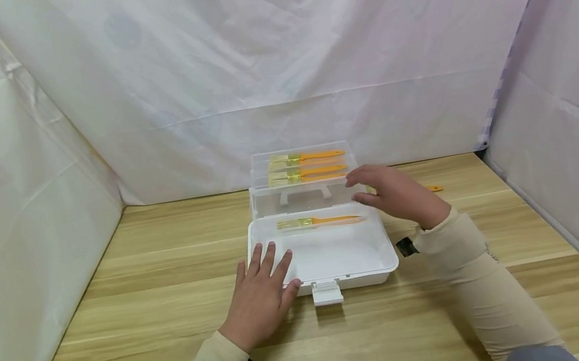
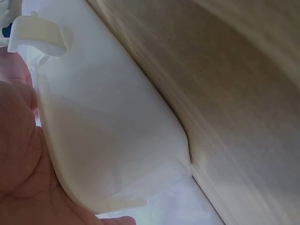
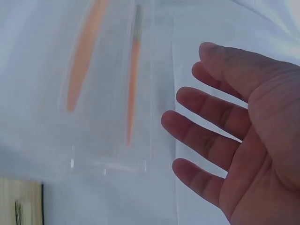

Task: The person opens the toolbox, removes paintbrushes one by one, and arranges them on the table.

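A white plastic box [image 1: 327, 255] lies opened on the table, its clear lid [image 1: 270, 202] tipped back behind it. One flat paintbrush [image 1: 328, 220] with an orange handle lies in the back of the box. More paintbrushes [image 1: 321, 155] lie in rows in the clear compartment behind. My left hand [image 1: 263, 297] rests with spread fingers over the front left corner; the left wrist view shows its palm against the box wall [image 2: 108, 117]. Above the lid's right side hovers my right hand [image 1: 398, 193], fingers loosely bent and holding nothing. In the right wrist view, orange handles [image 3: 86, 56] show through clear plastic beside it.
An orange handle end [image 1: 435, 188] pokes out on the wooden table [image 1: 186, 316] beyond my right hand. A white latch [image 1: 327, 292] sticks out at the box front. White cloth [image 1: 281, 72] hangs at the back and both sides.
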`<state>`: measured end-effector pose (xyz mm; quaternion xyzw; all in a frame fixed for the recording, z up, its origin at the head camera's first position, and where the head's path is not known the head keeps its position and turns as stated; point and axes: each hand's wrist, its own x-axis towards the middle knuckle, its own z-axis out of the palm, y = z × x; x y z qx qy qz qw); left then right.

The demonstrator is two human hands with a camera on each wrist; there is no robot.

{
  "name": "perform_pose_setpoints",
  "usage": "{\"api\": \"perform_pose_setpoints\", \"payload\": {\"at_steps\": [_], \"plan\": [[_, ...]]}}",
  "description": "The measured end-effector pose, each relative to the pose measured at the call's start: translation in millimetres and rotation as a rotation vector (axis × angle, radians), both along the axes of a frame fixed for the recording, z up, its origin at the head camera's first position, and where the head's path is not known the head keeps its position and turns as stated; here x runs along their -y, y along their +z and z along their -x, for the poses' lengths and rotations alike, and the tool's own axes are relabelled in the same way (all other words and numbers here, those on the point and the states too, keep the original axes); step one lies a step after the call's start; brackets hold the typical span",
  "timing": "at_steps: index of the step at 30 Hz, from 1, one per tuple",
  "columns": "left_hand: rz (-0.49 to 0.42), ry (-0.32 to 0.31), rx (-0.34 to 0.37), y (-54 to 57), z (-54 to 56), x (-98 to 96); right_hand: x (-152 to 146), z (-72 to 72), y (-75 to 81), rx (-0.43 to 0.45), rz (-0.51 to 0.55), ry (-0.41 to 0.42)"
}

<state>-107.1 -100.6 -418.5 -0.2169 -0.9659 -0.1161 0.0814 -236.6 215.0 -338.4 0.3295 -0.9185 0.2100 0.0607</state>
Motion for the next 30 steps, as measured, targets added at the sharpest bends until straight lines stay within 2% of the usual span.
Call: {"api": "perform_pose_setpoints", "payload": {"at_steps": [5, 16, 23, 30], "plan": [[0.007, -0.002, -0.006, -0.2, 0.4, -0.2, 25.8, -1.1, -6.8, -0.042, -0.062, 0.079], [0.010, 0.006, 0.006, -2.3, 0.2, 0.3, 53.2, 12.6, -24.0, 0.049, -0.070, 0.183], [0.014, 0.009, 0.004, -2.3, 0.0, -0.1, 64.4, 18.3, -25.9, 0.098, -0.076, 0.178], [0.011, 0.008, -0.003, -1.6, 0.4, 0.1, 68.4, 23.7, -28.8, 0.080, -0.111, 0.213]]}}
